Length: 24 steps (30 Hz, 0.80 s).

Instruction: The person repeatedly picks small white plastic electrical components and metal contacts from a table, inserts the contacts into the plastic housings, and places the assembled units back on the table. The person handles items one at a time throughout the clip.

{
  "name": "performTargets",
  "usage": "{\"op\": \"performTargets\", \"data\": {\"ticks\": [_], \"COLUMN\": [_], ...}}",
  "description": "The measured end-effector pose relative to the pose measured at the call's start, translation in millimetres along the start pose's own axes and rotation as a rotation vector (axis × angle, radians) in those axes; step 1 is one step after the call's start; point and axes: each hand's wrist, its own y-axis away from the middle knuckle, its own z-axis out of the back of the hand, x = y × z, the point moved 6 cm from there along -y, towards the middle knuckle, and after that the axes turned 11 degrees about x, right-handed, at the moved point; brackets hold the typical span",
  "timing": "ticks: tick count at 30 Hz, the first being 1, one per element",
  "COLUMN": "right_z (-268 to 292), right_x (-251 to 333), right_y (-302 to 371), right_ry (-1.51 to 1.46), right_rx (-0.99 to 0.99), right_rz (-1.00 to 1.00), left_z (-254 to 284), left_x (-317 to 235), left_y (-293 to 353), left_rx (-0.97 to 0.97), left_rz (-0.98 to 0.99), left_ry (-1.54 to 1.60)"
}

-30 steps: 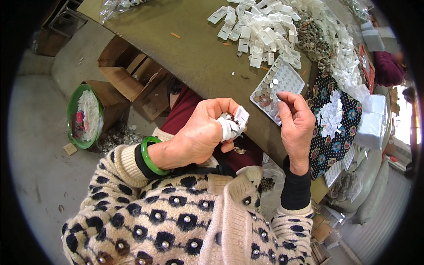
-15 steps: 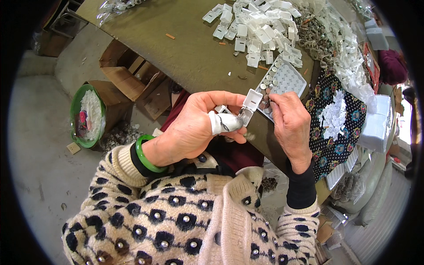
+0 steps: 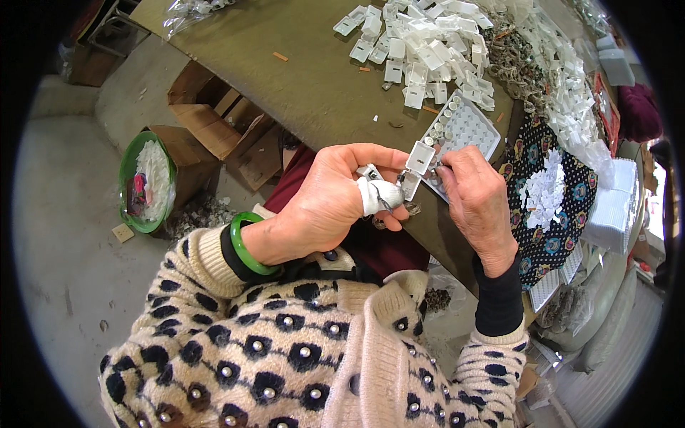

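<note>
My left hand (image 3: 317, 196) is closed on a small white hinged plastic box (image 3: 419, 157), whose lid stands up. A white finger cover (image 3: 378, 196), smudged grey, wraps its thumb. Part of another small box (image 3: 369, 172) shows within the same hand, and small dark pieces (image 3: 412, 208) hang below the fingers. Just right of the box, my right hand (image 3: 477, 203) pinches with thumb and forefinger; what lies between the tips is too small to make out. Beyond it on the table lies a pale dimpled tray (image 3: 479, 132) with several small round pieces (image 3: 437, 128) along its left side.
Many white hinged boxes (image 3: 424, 53) are heaped on the green table (image 3: 300, 85), beside a dark tangled pile (image 3: 506, 60). White flakes (image 3: 544, 189) lie on a patterned cloth (image 3: 524, 246) at right. Cardboard boxes (image 3: 203, 128) and a green basin (image 3: 132, 160) stand on the left floor.
The whole view has shifted slightly, so everything sits a little further right. My left hand has brought the box a bit closer to the right fingers. The right hand keeps its pinch.
</note>
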Motion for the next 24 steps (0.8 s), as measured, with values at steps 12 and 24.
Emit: {"op": "performTargets", "data": {"ticks": [12,24], "right_z": [11.0,9.5], "right_x": [18.5,62.4], "right_y": [8.4,19.4], "right_ry": [-0.259,-0.063], "right_rx": [-0.144,-0.306], "right_rz": [-0.047,0.107], "left_z": [-1.4,-14.4], "left_x": [1.0,-1.4], "left_y": [-1.5,5.7], "left_rx": [-0.104,0.002], "left_rz": [-0.005,-0.074], "left_ry": [-0.113,-0.308]}}
